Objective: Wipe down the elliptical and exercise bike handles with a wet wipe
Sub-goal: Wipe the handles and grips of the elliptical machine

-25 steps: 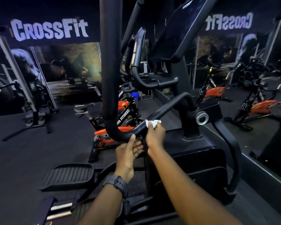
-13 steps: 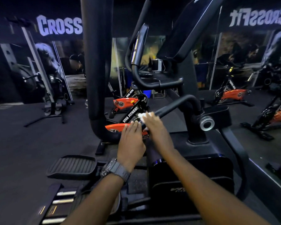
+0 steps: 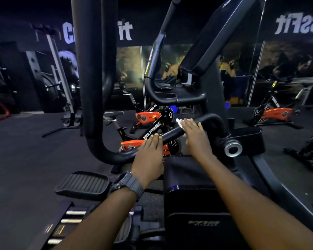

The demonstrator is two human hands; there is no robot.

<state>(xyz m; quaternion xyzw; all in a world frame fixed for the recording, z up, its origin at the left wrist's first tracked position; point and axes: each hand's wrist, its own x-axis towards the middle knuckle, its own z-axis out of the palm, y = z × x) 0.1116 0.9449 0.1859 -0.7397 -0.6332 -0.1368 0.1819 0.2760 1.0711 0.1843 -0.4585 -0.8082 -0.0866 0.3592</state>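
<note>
Head view: the elliptical handle (image 3: 172,133), a black bar, runs its long axis from 8 o'clock low left up toward 2 o'clock, then bends down to a silver pivot (image 3: 233,148). The right hand (image 3: 195,139) lies over the bar, fingers curled round it, pressing a white wet wipe (image 3: 179,122) that peeks out at its 11 o'clock. The left hand (image 3: 148,157), wearing a wristwatch (image 3: 129,184), rests lower on the bar with straight fingers. An orange exercise bike (image 3: 152,127) stands behind the bar; a foot pedal (image 3: 82,184) sits at 8 o'clock.
</note>
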